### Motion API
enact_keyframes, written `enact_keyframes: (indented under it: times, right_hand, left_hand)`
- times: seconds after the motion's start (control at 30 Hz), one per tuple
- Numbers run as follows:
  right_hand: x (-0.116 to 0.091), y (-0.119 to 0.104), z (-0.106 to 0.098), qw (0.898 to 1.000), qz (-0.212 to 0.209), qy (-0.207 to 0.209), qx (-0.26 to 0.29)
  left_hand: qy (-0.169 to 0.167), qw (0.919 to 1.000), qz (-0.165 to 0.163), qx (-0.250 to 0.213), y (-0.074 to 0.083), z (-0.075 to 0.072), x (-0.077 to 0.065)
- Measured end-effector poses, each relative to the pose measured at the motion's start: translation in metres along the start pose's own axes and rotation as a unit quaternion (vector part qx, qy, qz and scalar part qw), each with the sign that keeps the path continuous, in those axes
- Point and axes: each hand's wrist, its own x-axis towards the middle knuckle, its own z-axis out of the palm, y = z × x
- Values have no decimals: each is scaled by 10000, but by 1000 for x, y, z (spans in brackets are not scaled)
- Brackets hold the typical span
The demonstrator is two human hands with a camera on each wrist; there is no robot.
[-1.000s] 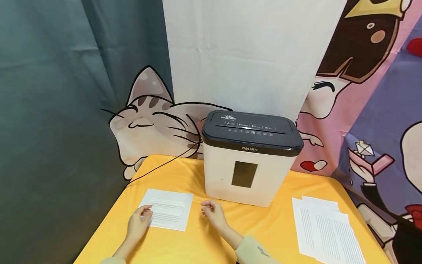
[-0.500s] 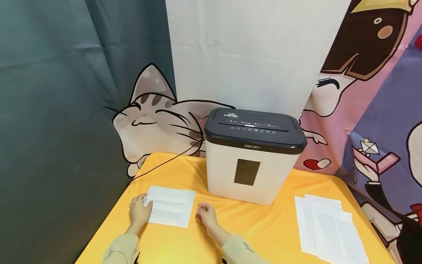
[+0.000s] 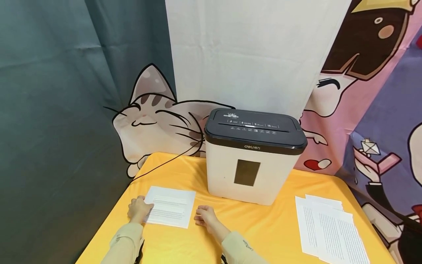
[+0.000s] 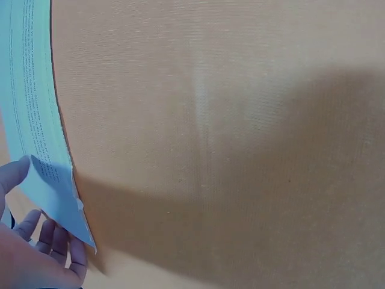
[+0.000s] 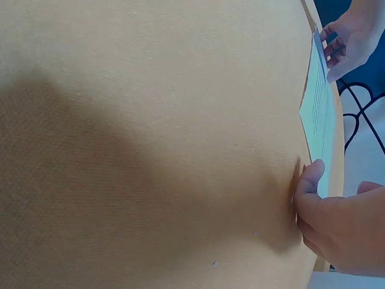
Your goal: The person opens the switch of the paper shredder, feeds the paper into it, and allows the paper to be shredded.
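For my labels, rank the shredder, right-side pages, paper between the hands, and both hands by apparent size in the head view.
1. Shredder
2. Right-side pages
3. Paper between the hands
4. Left hand and right hand: too alike to rank

On my head view the tabletop (image 3: 257, 227) shows as bright yellow-orange, while both wrist views give it to me as a dull tan. Near its left edge, the sheet (image 3: 169, 207) is white with rows of dark print; my wrist views tint it pale blue-green. Toward the right edge, I have white pages (image 3: 331, 231) lined with dark text. By the far edge, the shredder (image 3: 267, 168) is white below a near-black lid (image 3: 257, 125) with white symbols, plus a brown window (image 3: 247, 172). I see pale cream sleeves (image 3: 126, 236).
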Motion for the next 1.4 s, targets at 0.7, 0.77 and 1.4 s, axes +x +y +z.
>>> enact_keyframes:
  times: [0.7,0.77,1.4]
  right_hand:
    - [2,-10,-27,9988,-205,-64,-444]
    - [3,-12,-30,9984,-250,-49,-496]
    - [-26,-58,-36,9829,-1271,19,-1333]
  left_hand:
    - [-1117,9899,166,-853,0,-11,5]
    - [-1218,9886,164,-874,-1,-12,6]
    - [-2541,9573,269,-1352,-4,-3,7]
